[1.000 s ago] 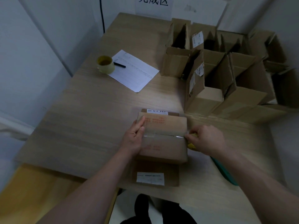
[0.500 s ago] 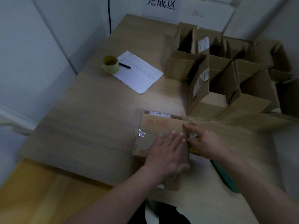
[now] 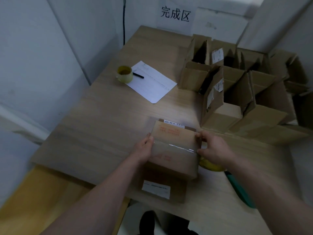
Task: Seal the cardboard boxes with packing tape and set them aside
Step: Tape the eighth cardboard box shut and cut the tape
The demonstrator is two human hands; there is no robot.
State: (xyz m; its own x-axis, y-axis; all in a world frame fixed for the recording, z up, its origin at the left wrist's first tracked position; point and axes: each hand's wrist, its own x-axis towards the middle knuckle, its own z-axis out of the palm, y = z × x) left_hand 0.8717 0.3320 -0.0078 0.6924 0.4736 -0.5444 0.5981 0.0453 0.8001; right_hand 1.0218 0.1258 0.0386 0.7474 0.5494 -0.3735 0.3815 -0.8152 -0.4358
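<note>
"Two hands on one box. Where is it?"

"It sits on the table, right in front of me, on top of a flat box with a white label."

"What are your hands doing?"

"My left hand presses flat on the left side, fingers straight. My right hand curls round the right edge, where the shiny tape ends."

"Is the box hard to lift?"

"I think it is light. Cardboard is stiff at the edges but soft in the middle, so I should hold both short sides. The tape looks slippery, so I should keep my fingers off it."

"Where do the boxes go?"

"Maybe by the open boxes far on my right."
</note>
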